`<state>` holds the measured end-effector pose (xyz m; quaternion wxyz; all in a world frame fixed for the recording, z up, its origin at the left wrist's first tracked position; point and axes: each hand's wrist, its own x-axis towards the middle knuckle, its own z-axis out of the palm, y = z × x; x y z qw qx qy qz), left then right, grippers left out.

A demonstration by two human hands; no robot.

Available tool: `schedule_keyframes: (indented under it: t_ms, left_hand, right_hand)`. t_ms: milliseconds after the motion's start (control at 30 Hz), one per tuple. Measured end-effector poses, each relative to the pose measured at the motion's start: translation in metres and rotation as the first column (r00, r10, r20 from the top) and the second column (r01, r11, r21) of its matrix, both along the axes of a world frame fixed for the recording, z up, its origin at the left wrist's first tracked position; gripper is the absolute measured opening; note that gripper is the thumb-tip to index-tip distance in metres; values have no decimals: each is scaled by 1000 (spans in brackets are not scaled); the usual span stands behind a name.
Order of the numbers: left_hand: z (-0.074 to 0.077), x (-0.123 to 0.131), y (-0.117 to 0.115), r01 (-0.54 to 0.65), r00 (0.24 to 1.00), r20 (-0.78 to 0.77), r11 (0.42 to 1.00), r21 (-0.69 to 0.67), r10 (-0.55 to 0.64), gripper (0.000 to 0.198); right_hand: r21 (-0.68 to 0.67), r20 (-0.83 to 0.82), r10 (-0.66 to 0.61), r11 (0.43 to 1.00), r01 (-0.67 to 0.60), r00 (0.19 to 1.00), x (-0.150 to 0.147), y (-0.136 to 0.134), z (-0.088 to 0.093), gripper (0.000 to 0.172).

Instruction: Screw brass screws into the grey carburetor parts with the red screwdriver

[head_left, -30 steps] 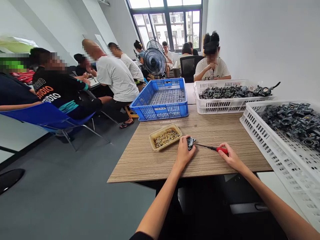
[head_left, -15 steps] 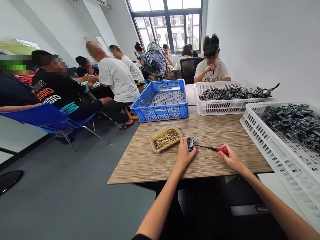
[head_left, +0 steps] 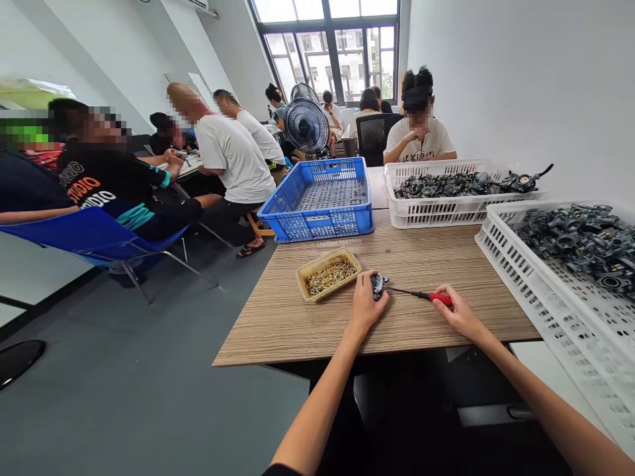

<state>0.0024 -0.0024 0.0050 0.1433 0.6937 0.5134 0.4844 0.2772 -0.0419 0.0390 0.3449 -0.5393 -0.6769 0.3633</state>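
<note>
My left hand [head_left: 366, 304] is closed around a small grey metal part [head_left: 379, 285], holding it at the table top. In my right hand [head_left: 457, 313] is a screwdriver [head_left: 439, 299] with a red handle and a long dark shaft. The shaft lies nearly level, and its tip meets the right side of the metal part; the exact contact point is too small to make out. Just left of my left hand stands a beige tray [head_left: 303, 285] holding many small brass-coloured pieces [head_left: 331, 275].
A blue plastic crate [head_left: 322, 228] stands at the table's far left. Two white crates, one at the back [head_left: 441, 217] and one on the right [head_left: 538, 281], hold piles of grey metal parts. Across the table sits a co-worker [head_left: 419, 135]. The wooden table [head_left: 278, 330] ends near my forearms.
Both hands, the metal part and the screwdriver stay practically in place. The view shifts very slightly, and people at the left move their arms a little.
</note>
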Motion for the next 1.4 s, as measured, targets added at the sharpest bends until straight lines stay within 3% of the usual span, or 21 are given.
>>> schedule_keyframes:
  t_ms: [633, 867, 1400]
  left_hand:
    - [1, 0, -1, 10, 1000, -4, 1000, 6, -10, 49]
    - [1, 0, -1, 14, 1000, -1, 1000, 13, -14, 48]
    - [-2, 0, 0, 7, 1000, 15, 1000, 10, -8, 48]
  right_hand:
    - [67, 63, -2, 998, -2, 998, 3, 2, -7, 42]
    - [94, 54, 3, 996, -8, 999, 5, 3, -10, 34]
    - [62, 38, 34, 997, -36, 999, 5, 2, -7, 32]
